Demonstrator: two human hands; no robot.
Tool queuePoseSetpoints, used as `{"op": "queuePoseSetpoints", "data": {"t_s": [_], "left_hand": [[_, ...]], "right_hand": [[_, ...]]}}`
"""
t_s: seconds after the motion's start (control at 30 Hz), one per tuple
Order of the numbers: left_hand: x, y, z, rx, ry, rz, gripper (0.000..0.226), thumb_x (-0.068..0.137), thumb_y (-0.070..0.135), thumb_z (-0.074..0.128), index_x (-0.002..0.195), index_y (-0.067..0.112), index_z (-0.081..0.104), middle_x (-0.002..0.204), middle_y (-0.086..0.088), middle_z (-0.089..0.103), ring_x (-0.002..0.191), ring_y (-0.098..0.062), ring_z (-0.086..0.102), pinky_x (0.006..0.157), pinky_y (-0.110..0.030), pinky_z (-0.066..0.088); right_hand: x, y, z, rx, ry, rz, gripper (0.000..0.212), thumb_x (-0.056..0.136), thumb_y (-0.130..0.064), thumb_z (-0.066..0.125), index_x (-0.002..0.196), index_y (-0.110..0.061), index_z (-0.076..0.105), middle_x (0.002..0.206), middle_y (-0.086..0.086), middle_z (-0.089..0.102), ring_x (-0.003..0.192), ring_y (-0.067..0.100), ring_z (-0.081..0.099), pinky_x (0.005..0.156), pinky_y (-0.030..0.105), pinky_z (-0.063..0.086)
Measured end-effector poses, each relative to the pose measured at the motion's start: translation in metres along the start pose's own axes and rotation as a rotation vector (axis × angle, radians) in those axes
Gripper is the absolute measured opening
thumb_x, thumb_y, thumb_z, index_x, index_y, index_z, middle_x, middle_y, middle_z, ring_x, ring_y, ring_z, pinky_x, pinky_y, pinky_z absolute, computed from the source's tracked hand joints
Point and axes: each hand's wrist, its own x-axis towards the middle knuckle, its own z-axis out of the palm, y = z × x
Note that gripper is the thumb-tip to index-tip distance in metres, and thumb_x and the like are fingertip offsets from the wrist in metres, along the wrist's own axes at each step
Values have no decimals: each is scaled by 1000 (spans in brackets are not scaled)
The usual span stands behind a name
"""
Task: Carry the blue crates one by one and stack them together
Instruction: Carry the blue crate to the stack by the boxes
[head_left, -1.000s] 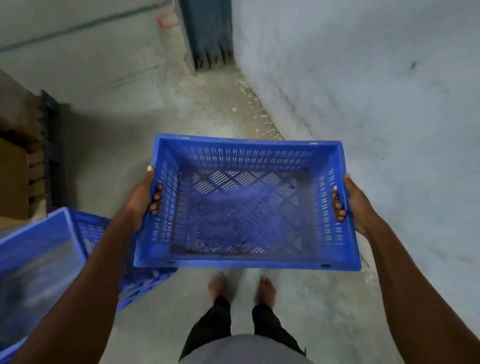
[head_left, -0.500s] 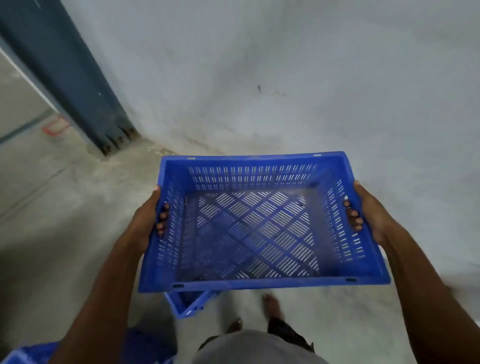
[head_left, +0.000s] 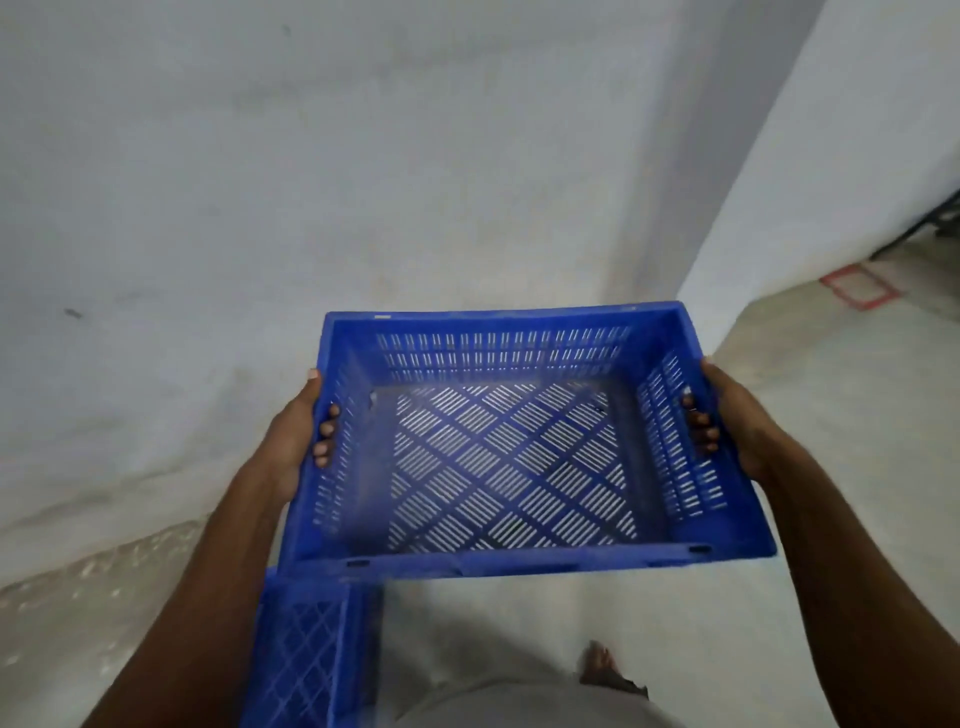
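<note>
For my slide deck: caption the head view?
Both hands carry an empty blue crate toward a grey wall.

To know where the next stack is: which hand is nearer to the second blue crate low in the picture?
Left. The left hand grips the carried crate on the side just above the second crate; the right hand holds the opposite side, farther away.

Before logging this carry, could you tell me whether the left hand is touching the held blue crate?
Touching. The head view shows the left hand wrapped round the held blue crate's left wall, fingers curled through its handle slot.
</note>
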Motion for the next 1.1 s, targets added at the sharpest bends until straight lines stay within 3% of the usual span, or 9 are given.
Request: {"op": "queuePoseSetpoints", "data": {"t_s": [0.4,0.7,1.1], "left_hand": [[4,-1,417,295,-506,14,59,90,75,47,76,18,53,58,1,42,40,-10,34,38,-21,34],[-7,-6,691,470,-719,53,58,91,74,48,80,18,54,59,2,41,43,-12,32,43,-24,32],[47,26,1066,644,-961,65,54,97,68,42,78,18,50,56,3,37,37,-11,28,39,-22,26]], "right_hand": [[-99,80,-359,278,495,52,58,94,-71,36,76,-17,47,56,-2,31,41,12,24,34,22,25],[-118,113,-548,416,746,73,59,91,-73,39,82,-16,49,58,0,33,43,13,26,34,24,28],[-33,86,-760,601,1014,58,57,94,-69,39,85,-13,50,57,0,34,43,13,26,35,24,28]]}}
